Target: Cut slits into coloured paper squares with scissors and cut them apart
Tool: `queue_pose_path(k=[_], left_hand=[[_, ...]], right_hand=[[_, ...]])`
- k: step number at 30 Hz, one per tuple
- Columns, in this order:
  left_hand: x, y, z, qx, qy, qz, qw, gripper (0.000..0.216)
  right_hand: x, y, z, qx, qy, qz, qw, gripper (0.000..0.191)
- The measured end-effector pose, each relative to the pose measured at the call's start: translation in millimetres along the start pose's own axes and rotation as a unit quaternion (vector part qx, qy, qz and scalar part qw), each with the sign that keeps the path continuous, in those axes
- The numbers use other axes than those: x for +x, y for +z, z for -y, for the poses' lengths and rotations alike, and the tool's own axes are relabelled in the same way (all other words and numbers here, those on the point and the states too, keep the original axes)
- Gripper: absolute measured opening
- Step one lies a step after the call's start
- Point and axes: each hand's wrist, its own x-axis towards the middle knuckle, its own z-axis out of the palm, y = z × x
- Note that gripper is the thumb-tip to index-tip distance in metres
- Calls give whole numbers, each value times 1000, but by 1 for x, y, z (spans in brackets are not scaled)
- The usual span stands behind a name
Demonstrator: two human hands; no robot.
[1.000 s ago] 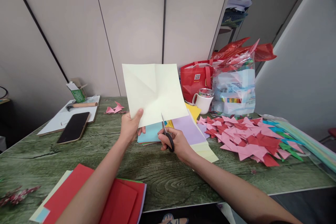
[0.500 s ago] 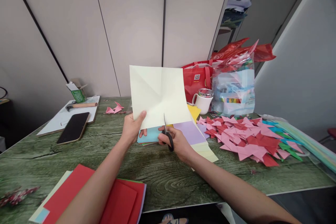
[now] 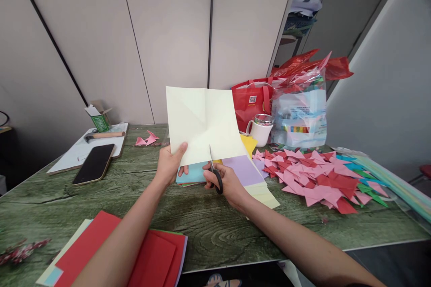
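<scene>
A creased pale yellow sheet of paper (image 3: 202,121) stands raised over the table. My left hand (image 3: 171,161) pinches its lower left corner, thumb in front and fingers behind. My right hand (image 3: 226,183) is closed round the black handles of a pair of scissors (image 3: 218,182). The blades point upward at the sheet's lower edge, with one blade showing in front of the paper. Behind and below the sheet lie light blue paper (image 3: 193,173), purple paper (image 3: 244,171) and more pale yellow sheets (image 3: 261,193).
Red paper sheets (image 3: 101,237) lie under my left forearm. Folded pink and red paper pieces (image 3: 319,179) are heaped at right. Behind stand a white mug (image 3: 261,131), a red bag (image 3: 247,110) and a clear plastic bag (image 3: 299,116). A phone (image 3: 94,164) and hammer (image 3: 105,135) lie at left.
The sheet's top edge has dipped slightly and shifted a little left. The scissors have moved slightly left at the lower edge. My left hand keeps its hold.
</scene>
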Motion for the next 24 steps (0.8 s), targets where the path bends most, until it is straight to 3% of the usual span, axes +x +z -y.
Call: queue_pose_path(k=[24], left_hand=[[0, 0, 0, 1, 4, 1, 1000, 31]], right_hand=[[0, 1, -3, 17, -4, -10, 1000, 31]])
